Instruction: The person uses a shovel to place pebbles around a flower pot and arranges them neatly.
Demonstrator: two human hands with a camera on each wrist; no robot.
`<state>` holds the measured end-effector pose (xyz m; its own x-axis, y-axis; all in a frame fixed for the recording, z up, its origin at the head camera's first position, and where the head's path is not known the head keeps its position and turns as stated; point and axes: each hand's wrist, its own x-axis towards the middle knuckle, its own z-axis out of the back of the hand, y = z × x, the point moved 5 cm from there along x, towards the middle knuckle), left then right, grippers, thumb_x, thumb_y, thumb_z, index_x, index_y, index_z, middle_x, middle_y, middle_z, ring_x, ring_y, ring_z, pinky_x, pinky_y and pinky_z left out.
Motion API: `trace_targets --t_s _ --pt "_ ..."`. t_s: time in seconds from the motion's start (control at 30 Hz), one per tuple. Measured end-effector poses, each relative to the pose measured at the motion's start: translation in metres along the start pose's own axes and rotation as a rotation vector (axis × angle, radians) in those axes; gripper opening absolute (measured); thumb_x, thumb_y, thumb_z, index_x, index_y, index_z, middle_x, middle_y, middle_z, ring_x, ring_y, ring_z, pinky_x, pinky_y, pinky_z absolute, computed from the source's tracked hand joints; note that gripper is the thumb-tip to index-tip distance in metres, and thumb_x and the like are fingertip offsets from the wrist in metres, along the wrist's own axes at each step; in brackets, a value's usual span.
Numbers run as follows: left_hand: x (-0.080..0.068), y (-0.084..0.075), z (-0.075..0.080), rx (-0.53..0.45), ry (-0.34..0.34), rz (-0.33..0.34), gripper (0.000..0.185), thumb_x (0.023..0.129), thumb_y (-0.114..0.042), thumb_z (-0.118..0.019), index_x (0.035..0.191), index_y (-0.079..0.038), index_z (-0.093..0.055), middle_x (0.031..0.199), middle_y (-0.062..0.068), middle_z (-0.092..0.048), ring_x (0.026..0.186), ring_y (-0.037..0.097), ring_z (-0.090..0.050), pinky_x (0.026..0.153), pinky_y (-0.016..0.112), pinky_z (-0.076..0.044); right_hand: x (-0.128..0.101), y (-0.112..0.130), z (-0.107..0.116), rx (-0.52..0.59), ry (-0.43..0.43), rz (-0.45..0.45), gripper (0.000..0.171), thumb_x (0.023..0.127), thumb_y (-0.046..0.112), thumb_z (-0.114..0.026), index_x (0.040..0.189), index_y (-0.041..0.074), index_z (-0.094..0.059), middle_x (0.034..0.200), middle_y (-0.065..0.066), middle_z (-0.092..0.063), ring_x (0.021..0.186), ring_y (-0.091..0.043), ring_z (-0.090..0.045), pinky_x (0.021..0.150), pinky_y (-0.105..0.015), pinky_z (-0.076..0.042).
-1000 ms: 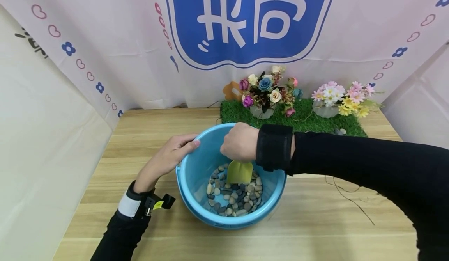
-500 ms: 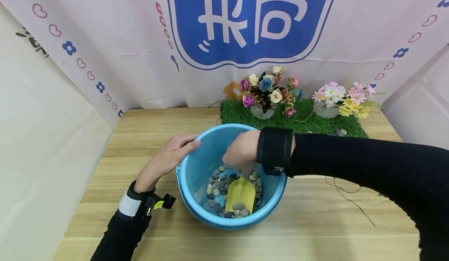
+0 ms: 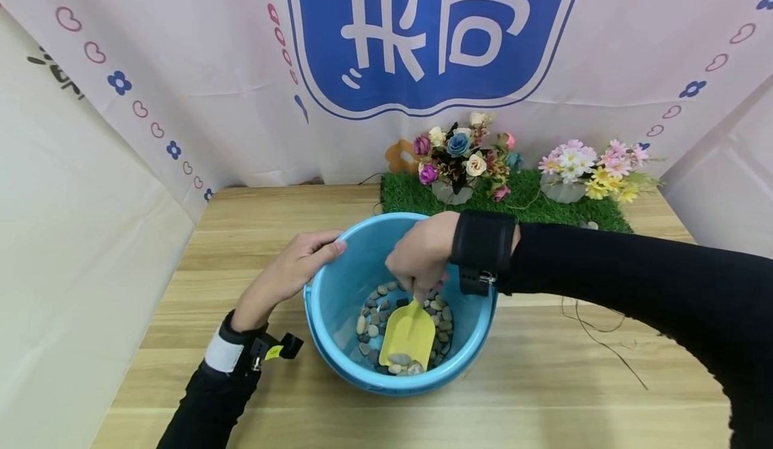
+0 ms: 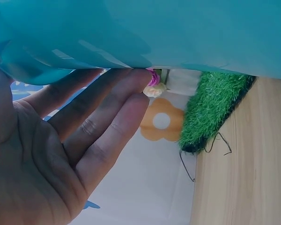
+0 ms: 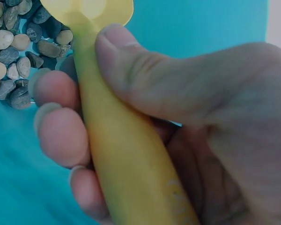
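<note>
The light blue bucket (image 3: 323, 341) stands on the table with grey and tan pebbles (image 3: 443, 325) over its bottom. My left hand (image 3: 290, 268) holds its left rim, thumb over the edge. In the left wrist view, the fingers (image 4: 103, 140) lie long against the outer wall. Inside the bucket, my right hand (image 3: 423, 254) grips a yellow toy shovel (image 3: 410, 331). Several pebbles lie at the front of its blade, which slopes down toward the near wall. In the right wrist view, thumb and fingers wrap the shovel's handle (image 5: 126, 159).
Behind the bucket lies an artificial grass mat (image 3: 525, 197) bearing a rose bouquet (image 3: 461, 154) and a pot of daisies (image 3: 592, 167). Thin dark strings (image 3: 604, 341) lie on the wooden table (image 3: 543, 382) at right. A printed white cloth (image 3: 241, 100) hangs behind.
The right hand lowers the shovel to the pebbles and tilts the blade, which now bears several of them and has shifted slightly left. The left hand and bucket stay put.
</note>
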<state>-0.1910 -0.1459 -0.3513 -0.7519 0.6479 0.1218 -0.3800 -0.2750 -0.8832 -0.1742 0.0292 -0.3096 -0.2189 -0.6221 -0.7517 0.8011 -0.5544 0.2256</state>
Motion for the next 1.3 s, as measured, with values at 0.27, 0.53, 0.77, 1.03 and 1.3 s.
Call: trace_targets --t_s 0.27,0.53,0.77,1.03,1.3 --pt "0.0 0.0 0.0 -0.013 0.003 0.005 0.035 0.108 -0.012 -0.044 0.132 0.007 -0.06 0.094 0.015 -0.073 0.071 0.021 -0.075 0.06 0.038 -0.063 -0.005 -0.004 0.004 0.07 0.001 0.11 0.036 0.103 0.015 -0.063 0.069 0.012 -0.074 0.075 -0.007 -0.073 0.063 -0.021 -0.066 0.061 -0.026 -0.052" --pt "-0.001 0.0 0.0 -0.018 0.003 0.014 0.036 0.108 -0.012 -0.044 0.133 0.007 -0.059 0.095 0.015 -0.073 0.072 0.022 -0.075 0.061 0.038 -0.063 -0.01 -0.008 0.01 0.126 0.012 0.141 0.033 0.105 0.017 -0.06 0.075 0.013 -0.074 0.074 -0.004 -0.071 0.059 -0.014 -0.061 0.063 -0.025 -0.051" --pt "0.0 -0.001 0.0 -0.004 -0.001 0.005 0.035 0.108 -0.013 -0.044 0.132 0.007 -0.06 0.092 0.013 -0.073 0.07 0.021 -0.074 0.06 0.038 -0.063 -0.021 -0.009 0.015 0.159 0.0 0.186 0.034 0.106 0.017 -0.058 0.076 0.013 -0.073 0.068 0.002 -0.065 0.058 -0.015 -0.058 0.06 -0.023 -0.049" --pt "0.0 -0.001 0.0 0.005 -0.005 0.006 0.033 0.108 -0.012 -0.044 0.129 0.006 -0.062 0.091 0.013 -0.074 0.069 0.02 -0.074 0.059 0.037 -0.063 -0.027 -0.013 0.016 0.191 -0.016 0.24 0.035 0.106 0.018 -0.057 0.077 0.014 -0.076 0.068 0.003 -0.066 0.068 -0.032 -0.065 0.064 -0.024 -0.05" --pt "0.0 -0.001 0.0 0.0 -0.005 0.002 0.034 0.108 -0.012 -0.044 0.13 0.006 -0.061 0.095 0.015 -0.074 0.071 0.021 -0.075 0.06 0.037 -0.063 -0.035 -0.016 0.018 0.242 -0.007 0.25 0.032 0.106 0.018 -0.058 0.081 0.014 -0.077 0.07 0.002 -0.067 0.066 -0.025 -0.065 0.065 -0.026 -0.054"
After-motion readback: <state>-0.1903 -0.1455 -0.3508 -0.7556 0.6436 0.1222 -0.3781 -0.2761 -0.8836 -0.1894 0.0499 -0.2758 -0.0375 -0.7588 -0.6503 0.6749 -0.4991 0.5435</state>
